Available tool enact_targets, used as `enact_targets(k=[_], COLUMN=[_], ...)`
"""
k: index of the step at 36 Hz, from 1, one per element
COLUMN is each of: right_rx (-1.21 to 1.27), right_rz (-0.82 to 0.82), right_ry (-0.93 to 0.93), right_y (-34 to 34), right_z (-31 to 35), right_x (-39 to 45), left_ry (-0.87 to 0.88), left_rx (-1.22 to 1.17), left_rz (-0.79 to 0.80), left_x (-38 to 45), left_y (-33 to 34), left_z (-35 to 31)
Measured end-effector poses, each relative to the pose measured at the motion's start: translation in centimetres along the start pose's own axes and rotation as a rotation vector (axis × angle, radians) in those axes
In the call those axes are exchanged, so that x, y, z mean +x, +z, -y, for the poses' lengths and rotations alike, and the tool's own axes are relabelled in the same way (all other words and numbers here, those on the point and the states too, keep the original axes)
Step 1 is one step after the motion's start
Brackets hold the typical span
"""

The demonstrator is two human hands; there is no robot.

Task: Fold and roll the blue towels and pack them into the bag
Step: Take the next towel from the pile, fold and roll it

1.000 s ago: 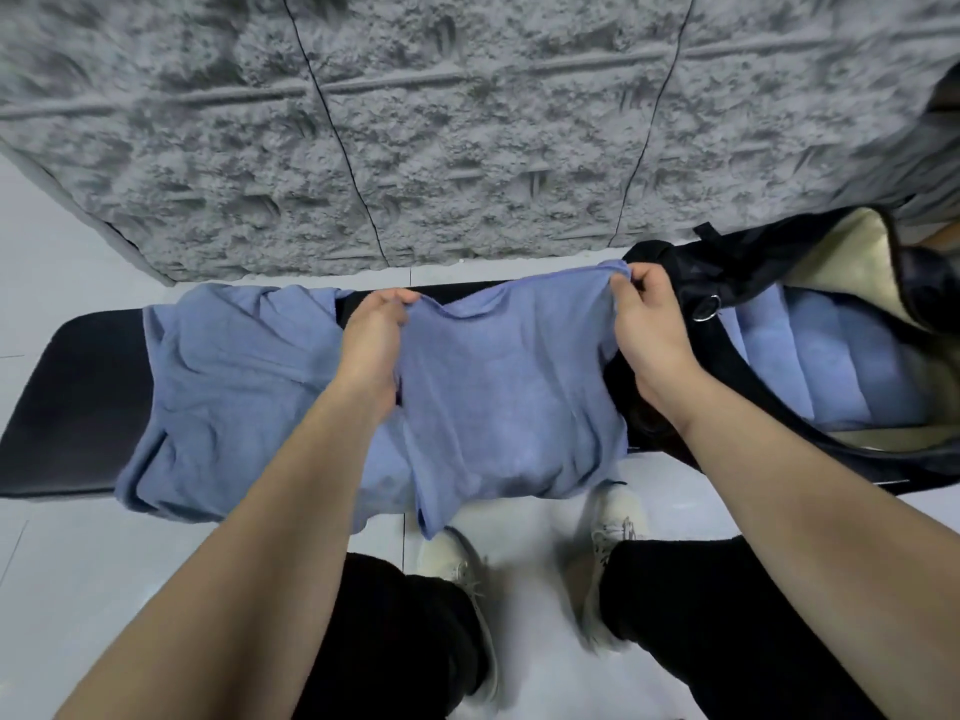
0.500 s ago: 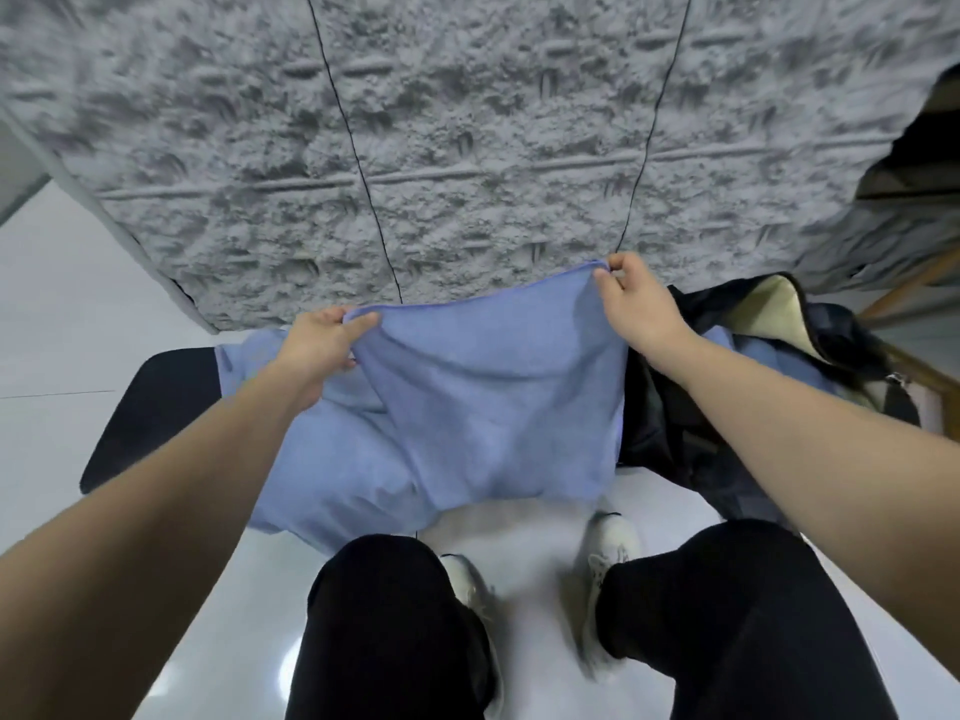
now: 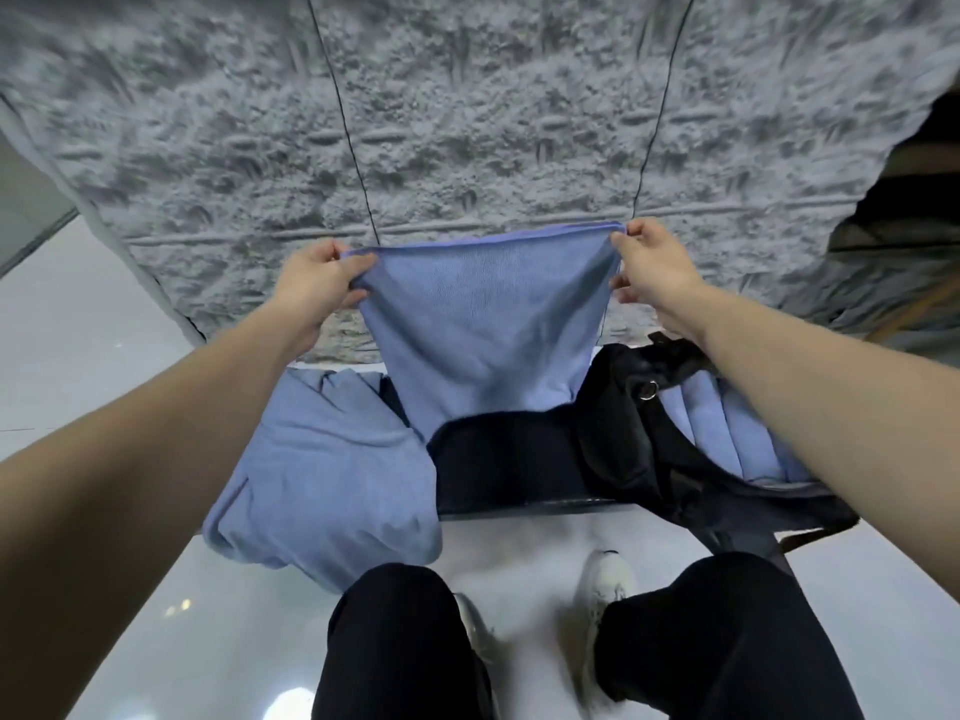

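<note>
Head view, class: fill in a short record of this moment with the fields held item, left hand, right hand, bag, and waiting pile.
held item: blue towel, lifted and spread, lower edge hanging down to the black bench
left hand: left hand pinches the towel's top left corner
right hand: right hand pinches the top right corner
bag: black bag open on the right, rolled towels inside
waiting pile: loose blue towels on the bench's left

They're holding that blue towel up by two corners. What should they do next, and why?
Probably lower it flat onto the black bench for folding: the left hand and right hand pinch the held towel's top corners, and it hangs unfolded.
</note>
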State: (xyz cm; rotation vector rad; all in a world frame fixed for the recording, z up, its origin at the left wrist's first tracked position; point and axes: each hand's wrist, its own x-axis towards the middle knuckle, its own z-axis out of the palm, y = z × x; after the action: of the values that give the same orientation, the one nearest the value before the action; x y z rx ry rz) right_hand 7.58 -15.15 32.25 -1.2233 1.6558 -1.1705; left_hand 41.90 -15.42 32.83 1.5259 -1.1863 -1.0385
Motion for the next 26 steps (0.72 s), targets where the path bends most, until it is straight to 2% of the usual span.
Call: enact_targets(k=[4,7,12,19,26], right_rx=[0.102,0.094,0.064,-0.032,-0.217], right_rz=[0.029,0.032,0.063,0.186,0.359], right_ry=[-0.003,-0.013,0.009,0.12,0.195], right_y=[-0.1,-0.3,-0.6,-0.3,-0.8], right_z=[1.2,1.0,-1.1,-6.1,-9.9], right_x=[0.4,0.5,-0.6,-4.1,-6.9], left_ry=[0.112,0.151,0.192,0.129,0.084], left_rx=[-0.041,-0.046,0.141,0.342,0.478], left_rz=[-0.041,-0.012,0.047,0.128,0.304], left_x=[0.1,-0.7,-2.9,-6.3,-9.2], left_y=[-0.2,-0.5,-0.6,-0.2,-0.1], left_z=[-1.2,-1.1,1.1,7.7,11.1])
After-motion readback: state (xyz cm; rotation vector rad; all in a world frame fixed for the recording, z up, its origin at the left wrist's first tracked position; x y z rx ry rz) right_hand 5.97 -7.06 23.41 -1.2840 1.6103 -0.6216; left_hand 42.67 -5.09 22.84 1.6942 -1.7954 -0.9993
